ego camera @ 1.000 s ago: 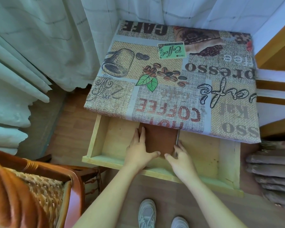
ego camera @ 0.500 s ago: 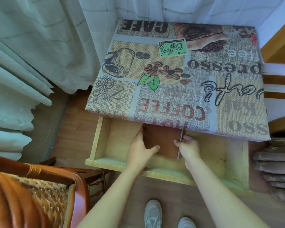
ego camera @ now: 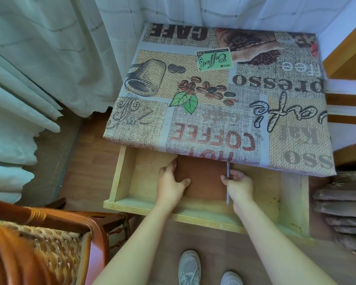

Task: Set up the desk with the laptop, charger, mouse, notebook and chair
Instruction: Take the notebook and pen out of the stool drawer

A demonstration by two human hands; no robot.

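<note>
A brown notebook (ego camera: 203, 177) lies flat in the open wooden drawer (ego camera: 173, 210) of the desk (ego camera: 214, 89), which wears a coffee-print cloth. Its far end is hidden under the desk's front edge. My left hand (ego camera: 172, 183) grips the notebook's left edge, thumb on the cover. My right hand (ego camera: 239, 185) is at its right edge, fingers closed around a thin grey pen (ego camera: 227, 182) that lies along that edge. A wooden chair (ego camera: 49, 239) with a woven seat stands at the lower left.
Pale curtains (ego camera: 39, 68) hang at the left and behind the desk. A stack of folded brown fabric (ego camera: 345, 214) sits at the right of the drawer. Wooden furniture (ego camera: 349, 58) borders the desk's right side. My white shoes (ego camera: 190, 268) are on the wood floor below the drawer.
Both hands have slid farther into the drawer along the notebook's sides. My right hand has closed around the pen. The camera has tilted slightly.
</note>
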